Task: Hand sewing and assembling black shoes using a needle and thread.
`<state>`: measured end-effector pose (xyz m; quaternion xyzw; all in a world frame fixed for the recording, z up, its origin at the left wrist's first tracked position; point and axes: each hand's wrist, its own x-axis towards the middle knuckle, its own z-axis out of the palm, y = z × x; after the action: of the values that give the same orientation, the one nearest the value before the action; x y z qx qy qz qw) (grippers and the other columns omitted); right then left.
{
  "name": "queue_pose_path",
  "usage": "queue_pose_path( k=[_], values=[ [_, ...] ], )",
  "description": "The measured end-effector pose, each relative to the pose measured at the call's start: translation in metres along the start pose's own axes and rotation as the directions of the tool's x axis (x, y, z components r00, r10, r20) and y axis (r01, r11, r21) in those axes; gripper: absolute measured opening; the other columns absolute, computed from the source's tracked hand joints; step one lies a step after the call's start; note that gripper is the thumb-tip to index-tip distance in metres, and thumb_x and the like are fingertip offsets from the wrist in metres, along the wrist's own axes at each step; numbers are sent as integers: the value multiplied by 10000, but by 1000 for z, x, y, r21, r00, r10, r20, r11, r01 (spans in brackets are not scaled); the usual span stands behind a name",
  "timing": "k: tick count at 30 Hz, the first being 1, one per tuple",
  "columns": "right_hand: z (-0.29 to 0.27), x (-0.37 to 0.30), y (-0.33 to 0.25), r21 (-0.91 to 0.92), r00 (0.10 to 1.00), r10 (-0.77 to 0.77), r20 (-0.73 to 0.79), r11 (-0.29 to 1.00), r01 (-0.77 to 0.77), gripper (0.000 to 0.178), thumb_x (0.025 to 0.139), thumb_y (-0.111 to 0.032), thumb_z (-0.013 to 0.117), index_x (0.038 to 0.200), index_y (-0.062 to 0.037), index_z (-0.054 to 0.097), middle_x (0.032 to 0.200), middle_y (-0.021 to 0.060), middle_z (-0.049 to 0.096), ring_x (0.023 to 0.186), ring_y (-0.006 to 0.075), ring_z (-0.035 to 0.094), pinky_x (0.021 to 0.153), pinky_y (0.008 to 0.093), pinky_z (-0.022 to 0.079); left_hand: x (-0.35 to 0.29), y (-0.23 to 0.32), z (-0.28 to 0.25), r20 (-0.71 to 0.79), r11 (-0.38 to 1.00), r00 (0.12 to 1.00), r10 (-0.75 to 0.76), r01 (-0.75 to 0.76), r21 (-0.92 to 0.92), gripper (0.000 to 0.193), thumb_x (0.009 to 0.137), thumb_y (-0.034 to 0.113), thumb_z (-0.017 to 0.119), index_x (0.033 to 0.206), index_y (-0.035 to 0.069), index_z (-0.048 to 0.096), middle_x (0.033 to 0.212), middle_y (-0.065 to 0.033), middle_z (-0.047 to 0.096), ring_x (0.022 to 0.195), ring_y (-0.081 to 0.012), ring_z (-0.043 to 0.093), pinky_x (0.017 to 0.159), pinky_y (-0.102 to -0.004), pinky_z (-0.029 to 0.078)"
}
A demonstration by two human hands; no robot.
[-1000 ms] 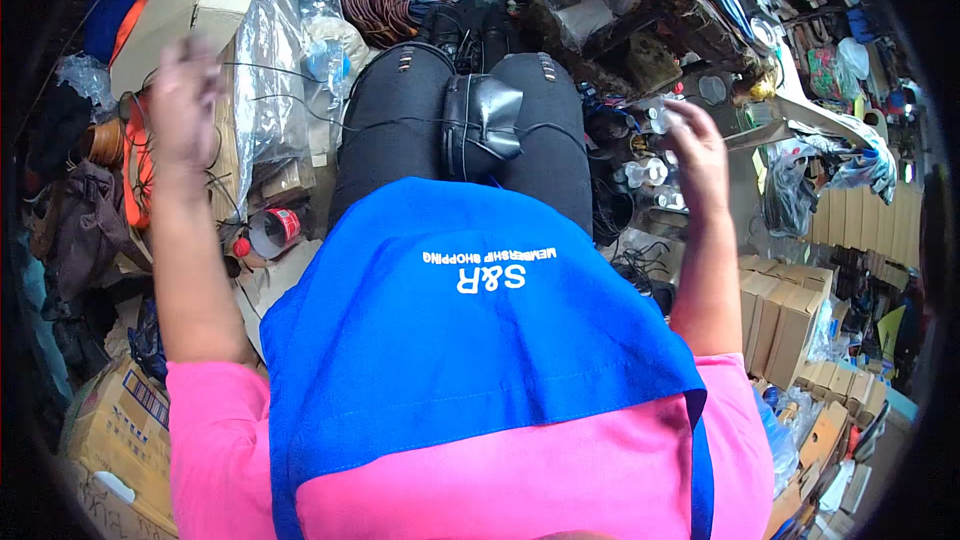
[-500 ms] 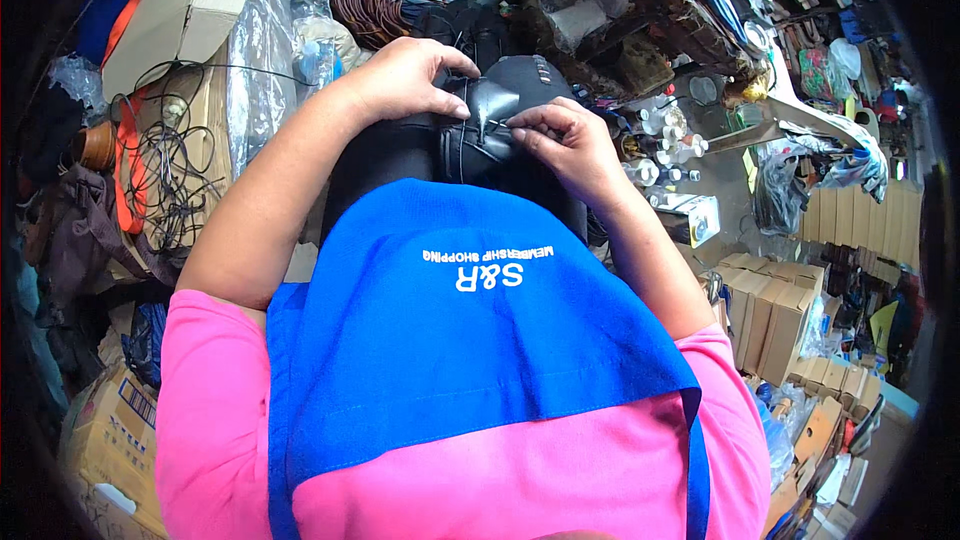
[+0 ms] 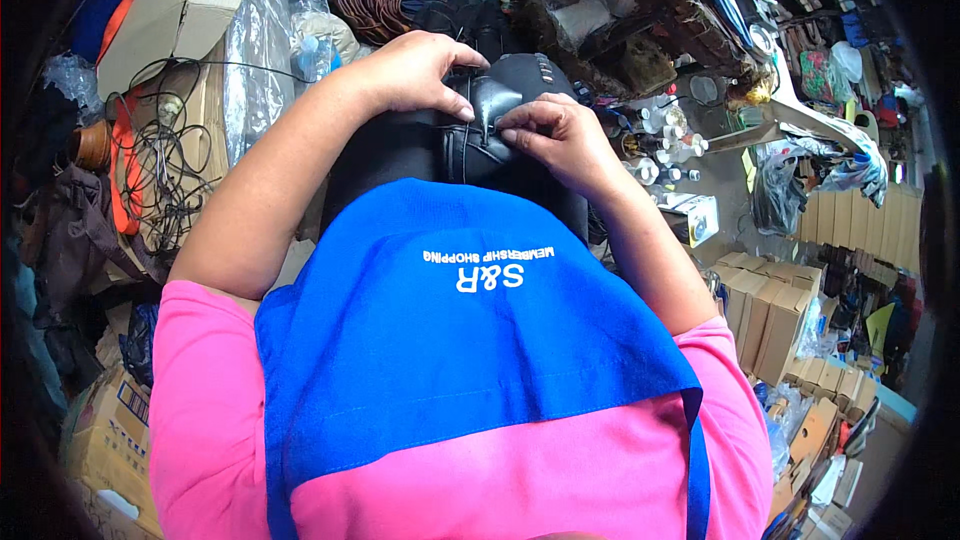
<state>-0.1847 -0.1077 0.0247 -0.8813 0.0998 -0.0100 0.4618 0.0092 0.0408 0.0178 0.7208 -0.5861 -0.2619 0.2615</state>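
Note:
A black, glossy, leather-like piece point(image 3: 488, 105) with a strap or seam along its left side rests on my dark-clad lap. My left hand point(image 3: 425, 78) curves over its left edge, thumb on the near side and index finger on the far side, steadying it. On the right side, my right hand point(image 3: 562, 137) has thumb and forefinger pinched together at the piece's surface. Whatever is between those fingertips is too small to make out. Light stitches point(image 3: 545, 70) show on dark material just beyond the piece.
Coiled brown cord point(image 3: 375, 2) lies beyond my left hand. A large cardboard box point(image 3: 170, 15) and tangled black wire point(image 3: 165, 165) are at the left. Small bottles point(image 3: 660, 140) crowd the right, with stacked cardboard boxes point(image 3: 765, 315) nearer. A blue apron point(image 3: 470, 340) covers my front.
My right hand has moved slightly left, closer to the middle of the black piece. The left hand has shifted a little right along the edge, still on it.

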Motion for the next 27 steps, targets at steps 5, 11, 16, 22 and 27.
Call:
queue_pose_path(
  k=[5, 11, 16, 22, 27],
  values=[
    [-3, 3, 8, -171, 999, -25, 21, 985, 29, 133, 760, -95, 708, 892, -88, 704, 823, 28, 621, 817, 158, 553, 760, 294, 444, 10, -2, 3, 71, 997, 996, 56, -60, 52, 628, 618, 245, 804, 1174, 56, 582, 1039, -169, 638, 977, -296, 609, 843, -375, 471],
    [2, 2, 17, -135, 994, -93, -51, 987, 85, 114, 721, -183, 737, 829, -152, 717, 757, 26, 632, 776, 195, 561, 713, 330, 434, 13, 2, 11, 38, 999, 999, -7, 8, -38, 583, 572, 183, 824, 1073, 37, 566, 830, -108, 603, 781, -248, 585, 724, -358, 473],
    [8, 4, 7, -254, 991, -117, -66, 962, 96, 126, 723, -141, 739, 825, -79, 697, 725, 39, 621, 745, 179, 550, 715, 314, 432, 10, 6, 15, -10, 996, 997, -72, 71, -56, 577, 550, 179, 834, 1042, 52, 560, 793, -85, 570, 759, -228, 556, 719, -342, 468],
    [1, -4, 2, -290, 986, -165, -27, 945, 150, 165, 739, -202, 722, 900, -168, 709, 766, 16, 603, 812, 193, 549, 780, 347, 370, -27, 1, 25, -290, 987, 944, 156, -163, -1, 452, 735, 4, 640, 1175, 85, 569, 944, -110, 511, 819, -247, 541, 768, -346, 461],
    [-3, -4, 10, -253, 992, -108, 67, 960, 122, 244, 778, -167, 657, 989, -276, 708, 805, -26, 587, 920, 181, 538, 869, 366, 306, -56, 22, 23, -376, 994, 926, 23, -60, -87, 340, 749, -68, 592, 1035, 98, 669, 857, -95, 541, 793, -246, 538, 738, -303, 467]
  ],
)
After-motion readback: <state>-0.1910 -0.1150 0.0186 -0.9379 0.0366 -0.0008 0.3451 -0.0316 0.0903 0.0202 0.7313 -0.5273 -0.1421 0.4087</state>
